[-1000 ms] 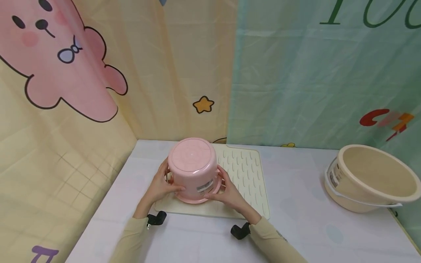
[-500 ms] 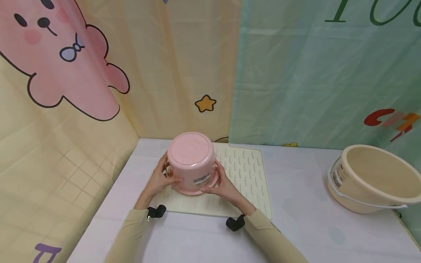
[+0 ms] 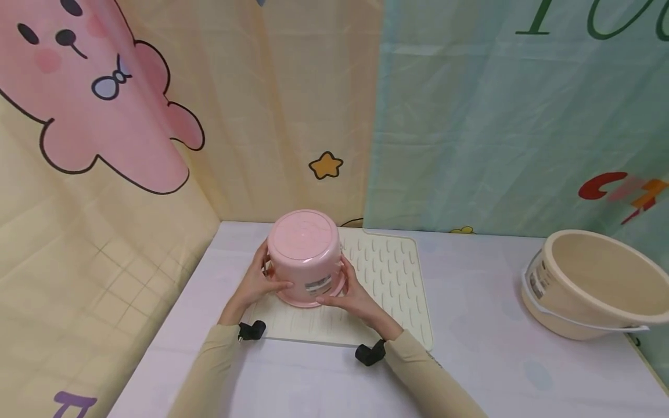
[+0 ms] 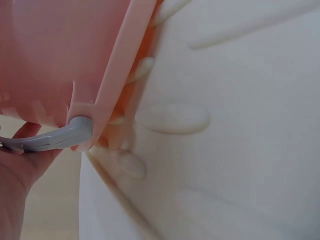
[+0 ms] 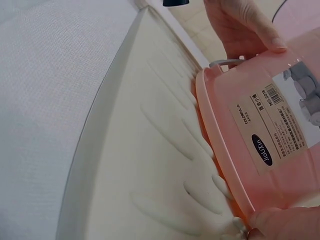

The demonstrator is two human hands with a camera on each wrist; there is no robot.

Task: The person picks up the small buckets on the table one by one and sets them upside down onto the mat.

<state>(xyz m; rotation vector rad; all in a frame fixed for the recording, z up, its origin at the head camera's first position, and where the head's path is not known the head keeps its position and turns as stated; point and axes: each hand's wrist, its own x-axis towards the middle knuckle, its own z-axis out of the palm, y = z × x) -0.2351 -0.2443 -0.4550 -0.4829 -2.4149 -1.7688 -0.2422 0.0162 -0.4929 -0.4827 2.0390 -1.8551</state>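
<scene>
A pink bucket [image 3: 305, 238] is turned upside down over the left part of a cream ridged mat [image 3: 389, 278]. Its rim [image 5: 215, 135] appears to touch the raised ridges in both wrist views. My left hand [image 3: 260, 283] holds the bucket's left side, thumb on the front and fingers behind. On the opposite side, my right hand [image 3: 351, 295] grips it near the rim, thumb below the printed label [image 5: 272, 120]. A grey handle [image 4: 60, 137] lies across the left hand's fingers in the left wrist view. The inside of the bucket is hidden.
A larger beige bucket [image 3: 561, 316] with a white handle stands upright at the table's right end. The white table [image 3: 470, 325] meets printed curtains at the back and left. Black wrist mounts [image 3: 371, 352] sit on both forearms.
The pink bucket and both hands shifted slightly away from me during the first half second, with little movement since. The hold on both sides is the same.
</scene>
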